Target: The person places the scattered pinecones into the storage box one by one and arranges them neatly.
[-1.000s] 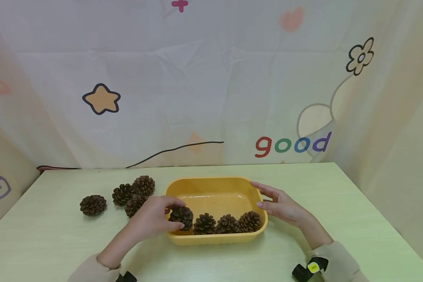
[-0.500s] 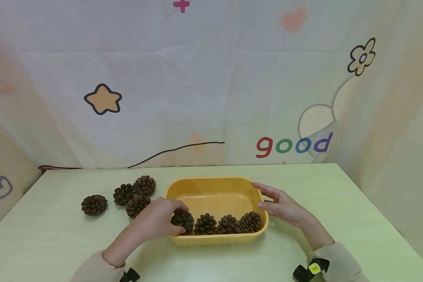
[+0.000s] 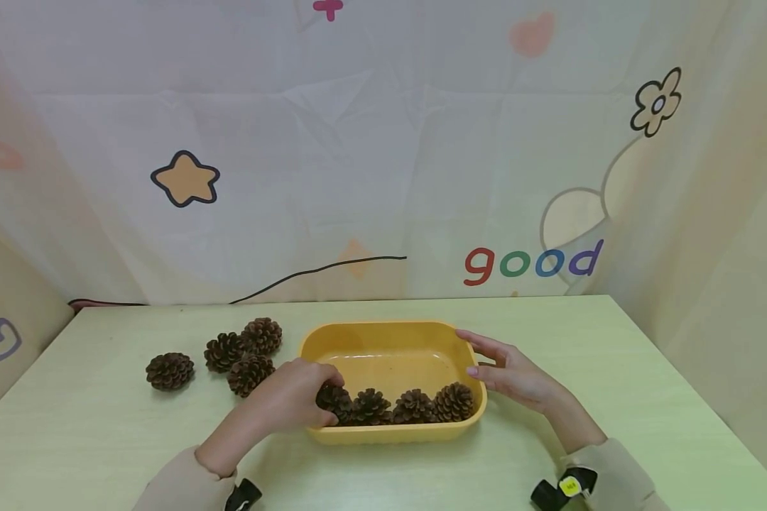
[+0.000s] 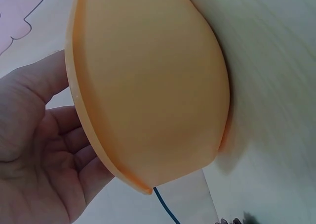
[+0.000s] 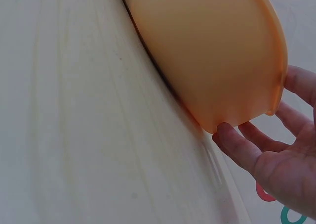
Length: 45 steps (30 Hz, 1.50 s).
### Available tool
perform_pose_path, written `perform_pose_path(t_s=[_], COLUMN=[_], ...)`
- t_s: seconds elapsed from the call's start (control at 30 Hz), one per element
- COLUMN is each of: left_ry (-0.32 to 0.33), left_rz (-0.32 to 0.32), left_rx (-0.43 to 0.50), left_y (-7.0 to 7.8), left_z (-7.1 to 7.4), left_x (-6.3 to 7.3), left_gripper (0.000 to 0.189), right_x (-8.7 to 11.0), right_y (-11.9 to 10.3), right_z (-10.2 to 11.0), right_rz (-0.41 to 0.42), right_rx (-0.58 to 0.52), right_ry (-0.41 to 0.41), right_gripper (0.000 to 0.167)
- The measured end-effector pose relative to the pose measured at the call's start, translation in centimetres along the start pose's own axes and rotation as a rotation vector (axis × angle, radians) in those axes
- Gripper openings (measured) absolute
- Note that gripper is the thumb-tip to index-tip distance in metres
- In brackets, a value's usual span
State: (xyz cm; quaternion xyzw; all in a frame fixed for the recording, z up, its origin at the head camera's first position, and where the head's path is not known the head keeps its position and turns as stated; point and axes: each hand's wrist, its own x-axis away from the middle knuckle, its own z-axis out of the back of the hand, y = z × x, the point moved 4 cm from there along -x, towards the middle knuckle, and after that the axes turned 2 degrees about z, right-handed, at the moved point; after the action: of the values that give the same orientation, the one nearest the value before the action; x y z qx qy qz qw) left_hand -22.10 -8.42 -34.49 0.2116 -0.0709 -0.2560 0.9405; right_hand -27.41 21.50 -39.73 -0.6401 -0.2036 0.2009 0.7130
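At the front left inside the yellow plastic tub [image 3: 383,332], my left hand [image 3: 290,397] holds a dark brown pine cone [image 3: 334,403] between thumb and fingers. The hand reaches over the tub's left rim and partly hides the cone. Beside it in a row along the front wall lie more pine cones: one [image 3: 371,407] close against the held cone, another [image 3: 414,407] in the middle and a third [image 3: 454,402] at the right. My right hand [image 3: 511,372] holds the tub's right end, its thumb at the rim and fingers against the outer wall in the right wrist view.
Left of the tub, three pine cones [image 3: 251,374] sit in a cluster on the pale green table [image 3: 89,440]. A single pine cone [image 3: 170,371] lies farther left. A printed cloth [image 3: 383,156] hangs behind the table.
My left hand has lowered its pine cone into the tub and shifted it slightly right, up against the neighbouring cone. My right hand stays in place on the tub.
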Motion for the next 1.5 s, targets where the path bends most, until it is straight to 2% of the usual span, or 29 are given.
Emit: perform_pose_path(t_s=[0.3,0.53,0.9,1.1,1.23,1.5], left_ry=[-0.033,-0.038,-0.035,0.028,0.083,0.248], left_rz=[-0.002,-0.021,-0.033,-0.06,-0.049,-0.027], left_rx=[0.027,0.025,0.079,0.114,0.165,0.242], left_y=[0.1,0.1,-0.2,-0.6,-1.2,-2.5], left_z=[0.2,0.2,0.4,0.9,1.2,2.3], left_x=[-0.1,-0.1,0.1,0.7,1.3,2.8], left_gripper=[0.04,0.039,0.042,0.043,0.042,0.041], right_x=[0.1,0.1,0.1,0.0,0.0,0.0], right_y=[0.0,0.0,-0.2,-0.2,-0.2,-0.1], right_z=[0.0,0.0,-0.1,-0.1,0.0,0.0], right_rz=[-0.006,-0.002,-0.009,-0.008,-0.013,-0.007], right_rx=[-0.001,-0.007,-0.002,0.007,0.011,-0.004], right_ry=[0.003,0.0,0.009,0.013,0.018,0.011], right_gripper=[0.065,0.065,0.064,0.063,0.063,0.064])
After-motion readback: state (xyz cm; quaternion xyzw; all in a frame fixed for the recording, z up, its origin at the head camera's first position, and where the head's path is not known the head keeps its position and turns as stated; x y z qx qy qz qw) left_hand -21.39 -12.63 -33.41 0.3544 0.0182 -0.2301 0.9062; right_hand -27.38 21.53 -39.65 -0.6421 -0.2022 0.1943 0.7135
